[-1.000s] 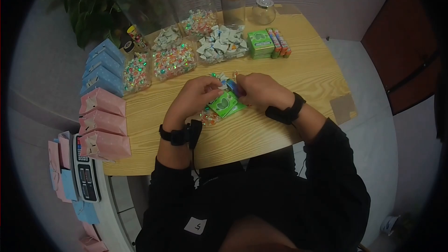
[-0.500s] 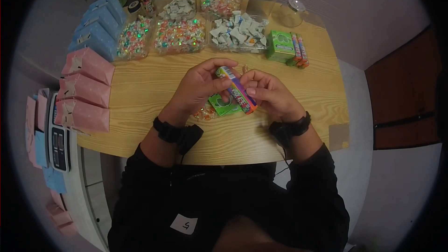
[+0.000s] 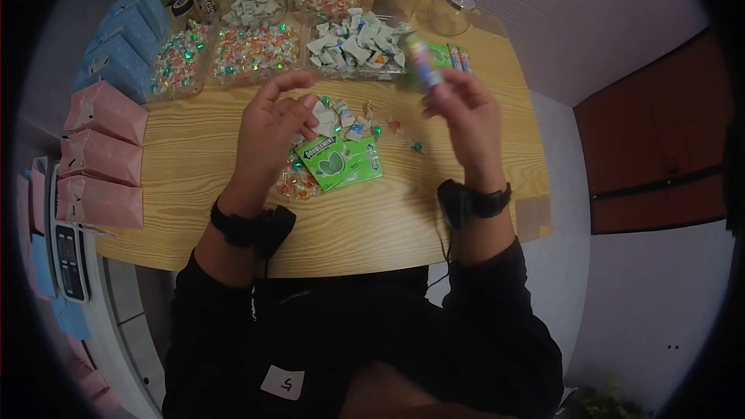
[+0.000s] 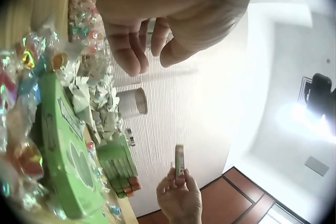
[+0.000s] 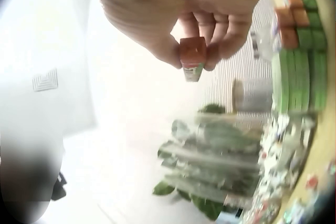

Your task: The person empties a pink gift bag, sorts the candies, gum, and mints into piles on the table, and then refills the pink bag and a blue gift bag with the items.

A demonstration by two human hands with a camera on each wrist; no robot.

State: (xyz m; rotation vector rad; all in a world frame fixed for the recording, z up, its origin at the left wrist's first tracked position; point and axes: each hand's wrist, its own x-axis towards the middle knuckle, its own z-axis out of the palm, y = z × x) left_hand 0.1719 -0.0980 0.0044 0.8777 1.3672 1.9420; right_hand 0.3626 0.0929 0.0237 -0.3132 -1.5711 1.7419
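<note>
The right hand (image 3: 466,112) pinches a candy roll (image 3: 421,60) by its lower end between thumb and fingertips, holding it upright and lifted above the wooden table (image 3: 434,209), in front of the far-edge tray of white wrapped candies (image 3: 353,40). The left hand (image 3: 272,128) hovers with fingers loosely curled and holds nothing — just under it lies a green Doublemint gum pack (image 3: 339,161), flat near the middle of the table, with loose wrapped sweets (image 3: 299,183) scattered round it. Pink paper boxes (image 3: 97,159) line the left edge — blue ones (image 3: 124,43) sit at the far left corner.
</note>
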